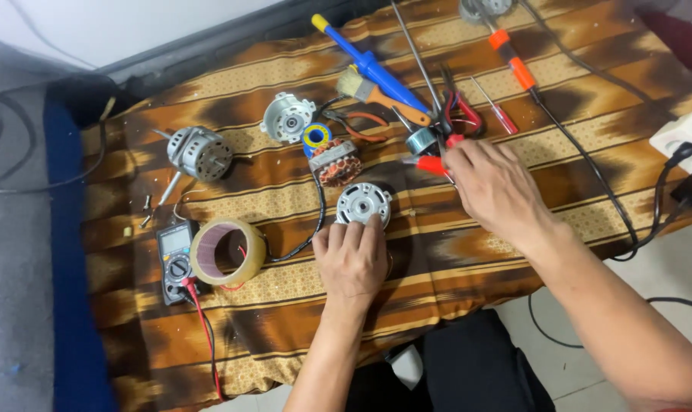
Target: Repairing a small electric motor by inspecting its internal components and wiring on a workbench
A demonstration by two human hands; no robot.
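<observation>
My left hand (pixel 351 255) rests on the patterned cloth with its fingertips touching the near edge of a round silver motor cover (pixel 363 203). My right hand (pixel 492 183) reaches over red-handled pliers (pixel 431 164), its fingers on or just above the handles; I cannot tell whether it grips them. A motor stator with copper windings (pixel 335 162) and a blue-and-yellow tape roll (pixel 315 137) lie just beyond the cover.
A multimeter (pixel 177 255) with a red lead sits beside a large brown tape roll (pixel 227 252). A silver motor (pixel 199 152), another end cover (pixel 288 117), a brush (pixel 380 95), a blue solder pump (pixel 369 65), screwdrivers and a white power strip (pixel 685 137) lie around.
</observation>
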